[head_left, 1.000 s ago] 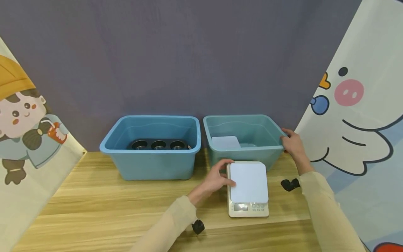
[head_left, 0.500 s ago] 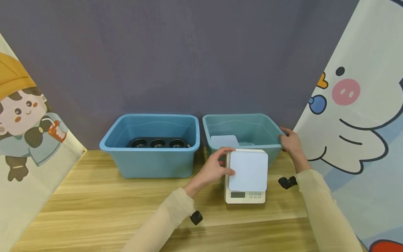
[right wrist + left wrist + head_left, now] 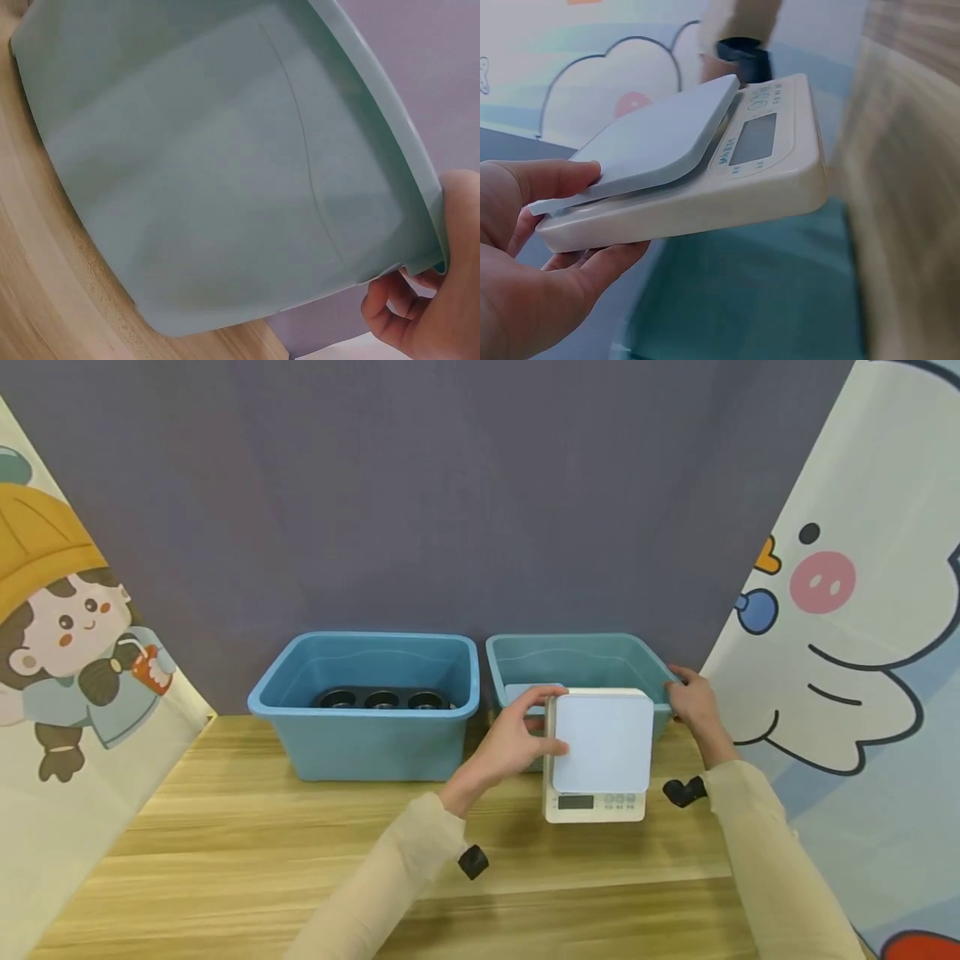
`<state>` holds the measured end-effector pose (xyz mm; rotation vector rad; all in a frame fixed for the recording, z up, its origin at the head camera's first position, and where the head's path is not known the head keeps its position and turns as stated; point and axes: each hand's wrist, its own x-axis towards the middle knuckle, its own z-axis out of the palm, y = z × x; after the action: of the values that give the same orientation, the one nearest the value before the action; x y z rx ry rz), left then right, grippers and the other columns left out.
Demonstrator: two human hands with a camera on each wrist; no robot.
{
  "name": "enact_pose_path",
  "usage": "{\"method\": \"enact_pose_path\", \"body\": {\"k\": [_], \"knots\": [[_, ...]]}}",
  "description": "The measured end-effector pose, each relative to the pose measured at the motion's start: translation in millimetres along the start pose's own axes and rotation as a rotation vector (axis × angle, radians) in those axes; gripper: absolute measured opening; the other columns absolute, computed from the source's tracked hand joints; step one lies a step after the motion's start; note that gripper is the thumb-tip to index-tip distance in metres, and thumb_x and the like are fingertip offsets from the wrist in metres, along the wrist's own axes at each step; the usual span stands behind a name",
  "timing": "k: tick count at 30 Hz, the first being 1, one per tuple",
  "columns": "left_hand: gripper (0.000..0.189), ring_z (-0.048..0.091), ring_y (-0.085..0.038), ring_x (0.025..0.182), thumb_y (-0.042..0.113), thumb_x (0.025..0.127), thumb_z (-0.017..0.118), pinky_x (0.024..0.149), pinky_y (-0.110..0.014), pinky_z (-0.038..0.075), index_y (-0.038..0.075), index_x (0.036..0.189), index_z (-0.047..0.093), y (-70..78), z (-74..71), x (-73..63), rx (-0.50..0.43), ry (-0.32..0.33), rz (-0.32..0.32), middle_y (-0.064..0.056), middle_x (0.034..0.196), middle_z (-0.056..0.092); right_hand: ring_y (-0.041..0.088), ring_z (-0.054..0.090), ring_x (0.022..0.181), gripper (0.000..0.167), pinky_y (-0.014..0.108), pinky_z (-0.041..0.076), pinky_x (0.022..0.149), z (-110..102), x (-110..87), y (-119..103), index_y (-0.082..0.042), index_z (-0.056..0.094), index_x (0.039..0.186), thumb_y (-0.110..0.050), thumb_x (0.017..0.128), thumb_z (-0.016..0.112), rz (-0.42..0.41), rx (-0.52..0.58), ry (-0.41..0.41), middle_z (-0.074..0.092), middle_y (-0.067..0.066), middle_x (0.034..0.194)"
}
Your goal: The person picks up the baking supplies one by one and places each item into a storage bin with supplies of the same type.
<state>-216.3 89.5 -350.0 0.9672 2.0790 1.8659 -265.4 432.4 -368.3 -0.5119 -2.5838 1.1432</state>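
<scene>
My left hand (image 3: 510, 745) grips a white kitchen scale (image 3: 602, 743) by its left side, thumb on the pale weighing plate and fingers beneath the body. The scale is raised and tilted in front of the green bin (image 3: 570, 647), overlapping its front wall in the head view. Its dark display (image 3: 754, 140) and buttons face up in the left wrist view. With my right hand (image 3: 696, 703) I hold the green bin's right rim, fingers curled under it in the right wrist view. Inside that bin a pale flat item (image 3: 517, 691) is partly hidden behind the scale.
Left of the green bin stands a blue bin (image 3: 375, 743) holding a dark muffin tin (image 3: 405, 697). Both bins stand on a wooden table (image 3: 247, 860) against a grey backdrop (image 3: 480, 493). Cartoon-printed curtains (image 3: 847, 668) flank the table.
My left hand has lifted the scale up and away from me, from low over the table to the bin's front rim. My right hand stays on the rim.
</scene>
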Motion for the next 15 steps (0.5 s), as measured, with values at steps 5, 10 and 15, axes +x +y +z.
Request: {"method": "enact_pose_path", "body": {"k": [5, 10, 15], "knots": [[0.071, 0.066, -0.021, 0.105, 0.0, 0.082, 0.077, 0.079, -0.04, 0.057, 0.036, 0.138, 0.052, 24.7, -9.5, 9.9, -0.01, 0.024, 0.018, -0.002, 0.137, 0.048, 0.041, 0.053, 0.111, 0.057, 0.046, 0.058, 0.07, -2, 0.2, 0, -0.006, 0.032, 0.155, -0.02, 0.1, 0.036, 0.004, 0.002, 0.005, 0.041, 0.033, 0.147], [0.07, 0.065, -0.024, 0.111, -0.002, 0.083, 0.074, 0.08, -0.041, 0.057, 0.033, 0.139, 0.051, 45.3, -21.7, 22.4, -0.015, 0.037, 0.054, -0.004, 0.141, 0.045, 0.04, 0.054, 0.106, 0.056, 0.043, 0.058, 0.068, -2, -2.4, -2, -0.005, 0.032, 0.154, -0.02, 0.101, 0.037, -0.007, -0.006, 0.004, 0.042, 0.034, 0.145], [0.069, 0.064, -0.027, 0.115, -0.002, 0.085, 0.073, 0.081, -0.043, 0.058, 0.03, 0.142, 0.049, 58.4, -35.1, 35.1, -0.012, 0.088, 0.115, -0.007, 0.141, 0.044, 0.04, 0.055, 0.105, 0.057, 0.04, 0.057, 0.066, 0, -2.7, -2, -0.005, 0.031, 0.154, -0.02, 0.1, 0.036, -0.018, -0.025, 0.002, 0.042, 0.034, 0.145]]}}
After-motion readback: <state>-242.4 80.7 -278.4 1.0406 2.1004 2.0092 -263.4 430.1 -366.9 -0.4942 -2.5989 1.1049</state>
